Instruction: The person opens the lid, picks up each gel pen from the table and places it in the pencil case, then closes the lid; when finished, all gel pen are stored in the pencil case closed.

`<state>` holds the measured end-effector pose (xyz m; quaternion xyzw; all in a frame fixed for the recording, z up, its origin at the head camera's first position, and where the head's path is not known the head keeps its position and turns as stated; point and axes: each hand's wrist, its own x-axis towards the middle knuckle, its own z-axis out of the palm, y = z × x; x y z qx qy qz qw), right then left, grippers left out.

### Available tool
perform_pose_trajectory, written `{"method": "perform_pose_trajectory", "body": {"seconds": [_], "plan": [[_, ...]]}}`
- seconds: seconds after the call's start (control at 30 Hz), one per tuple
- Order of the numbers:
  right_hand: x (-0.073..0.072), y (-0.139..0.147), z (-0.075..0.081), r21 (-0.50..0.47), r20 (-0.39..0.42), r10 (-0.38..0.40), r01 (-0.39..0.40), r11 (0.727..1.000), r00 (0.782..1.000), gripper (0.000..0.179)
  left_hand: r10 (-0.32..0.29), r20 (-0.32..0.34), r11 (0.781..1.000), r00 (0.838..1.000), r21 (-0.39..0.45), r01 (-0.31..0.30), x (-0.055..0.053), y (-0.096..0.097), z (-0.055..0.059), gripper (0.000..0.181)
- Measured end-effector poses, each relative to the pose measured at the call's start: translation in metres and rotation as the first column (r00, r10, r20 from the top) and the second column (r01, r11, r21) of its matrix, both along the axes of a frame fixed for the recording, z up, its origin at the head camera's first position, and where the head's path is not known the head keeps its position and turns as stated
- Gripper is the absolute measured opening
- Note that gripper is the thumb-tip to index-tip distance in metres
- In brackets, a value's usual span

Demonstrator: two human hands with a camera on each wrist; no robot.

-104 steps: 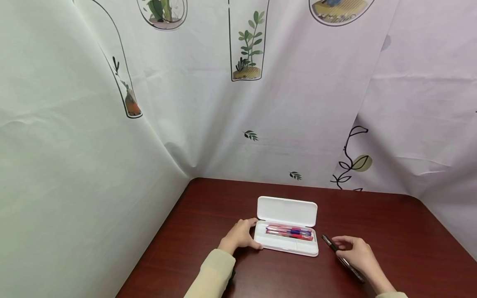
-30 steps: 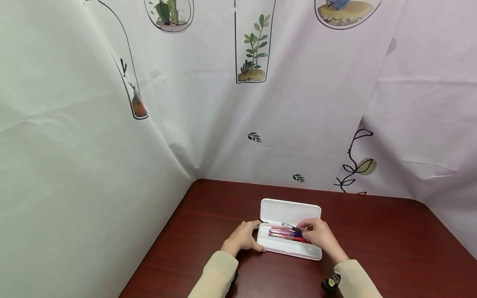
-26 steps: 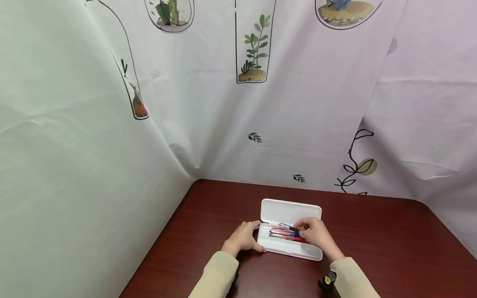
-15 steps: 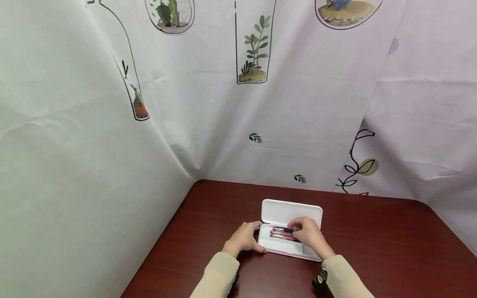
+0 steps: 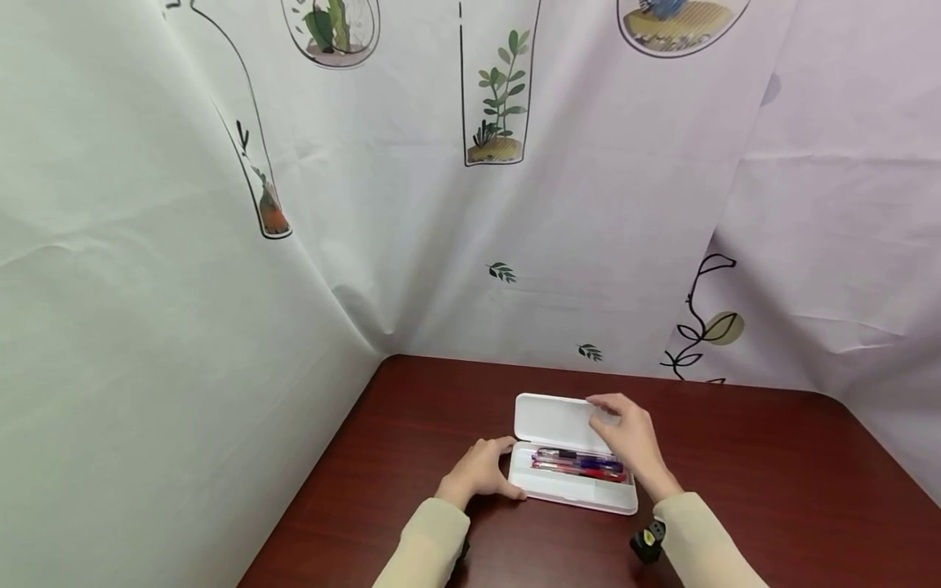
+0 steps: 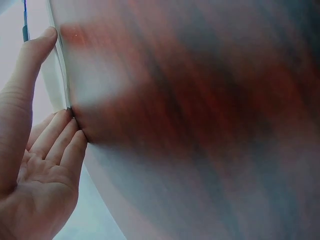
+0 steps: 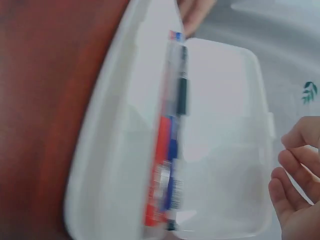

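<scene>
A white pencil case (image 5: 547, 483) stands with its lid (image 5: 547, 418) raised at the back. Inside lie several pens in a row along the hinge side, among them a black pen (image 7: 183, 95), a blue pen (image 7: 173, 145) and a red pen (image 7: 159, 155). My left hand (image 5: 476, 469) holds the case's left end, thumb at the front corner and fingers at the back one. My right hand (image 5: 631, 434) is above the right part of the case, in front of the lid, holding nothing. Its loosely bent fingers are close to the lid's top edge in the right wrist view.
The case rests on a dark red-brown table (image 5: 706, 474). White cloth with printed plants (image 5: 441, 269) hangs behind the table and along its left side. A black device (image 5: 648, 542) is strapped at the right wrist.
My right hand brought the black pen from the table at the right into the case, laid it beside the others and let go. It has since risen toward the lid. The left hand stays put.
</scene>
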<state>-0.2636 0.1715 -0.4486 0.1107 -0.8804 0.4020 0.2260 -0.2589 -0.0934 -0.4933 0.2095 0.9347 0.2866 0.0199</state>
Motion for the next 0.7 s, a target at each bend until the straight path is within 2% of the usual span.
{"method": "perform_pose_trajectory", "body": {"seconds": [0.17,0.4,0.53,0.7], "plan": [[-0.008,0.004,0.014,0.009,-0.014,0.006,-0.006,1.0,1.0,0.028,0.001,0.006,1.0,1.0,0.003,-0.001,0.0,0.0,-0.002,0.077],[-0.017,0.005,0.019,0.082,0.114,-0.01,0.0,0.997,0.993,0.028,0.006,0.004,1.0,1.0,-0.001,-0.006,-0.001,0.0,-0.005,0.077],[-0.012,0.003,0.014,0.107,0.163,-0.027,0.01,0.994,0.986,0.026,0.011,0.018,1.0,1.0,0.001,-0.011,0.0,0.0,-0.005,0.081],[0.001,0.0,0.012,0.134,0.15,-0.021,0.001,0.991,0.988,0.02,0.019,0.01,1.0,1.0,-0.001,-0.019,-0.001,0.001,-0.005,0.084]]}}
